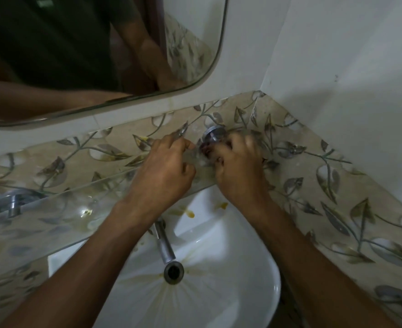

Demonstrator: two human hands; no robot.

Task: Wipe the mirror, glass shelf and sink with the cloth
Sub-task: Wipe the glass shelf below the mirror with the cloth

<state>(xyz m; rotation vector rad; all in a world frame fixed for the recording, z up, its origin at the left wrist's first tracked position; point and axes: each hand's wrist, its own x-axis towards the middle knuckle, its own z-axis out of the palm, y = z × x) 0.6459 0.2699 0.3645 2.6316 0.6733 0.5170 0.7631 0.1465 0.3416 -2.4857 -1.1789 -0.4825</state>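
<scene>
Right at the far end of the glass shelf (60, 209), up against the leafy wall tiles (337, 185), both my hands are bunching together. My left hand (162, 171) is curling its fingers (183, 143) down onto the glass edge, and my right hand (237, 166) is doing the same just beside it, knuckles up, fingers (249, 140) tucked under. I honestly can't tell whether either one is pinching anything, it's all blurry there. Something pale and see-through is sitting between the two hands, but I can't say if that's the cloth or just the shelf.

Just past my right fingertips, the chrome shelf bracket (213, 133) is sticking out of the wall, nearly touching them. The other bracket (13, 202) is sitting well off to the left of my left hand, under the glass, where some yellowish smears are showing.

Below my wrists, the white sink (254, 268) is looking pretty grim, with yellow-brown streaks running toward the drain (173, 272) and a couple of splats near the back rim. The metal tap (164, 242) is poking out between my forearms, pointing at the drain.

Above and left of my left fingers, the mirror (77, 55) is hanging on the white wall, showing a dark shirt and an arm.
</scene>
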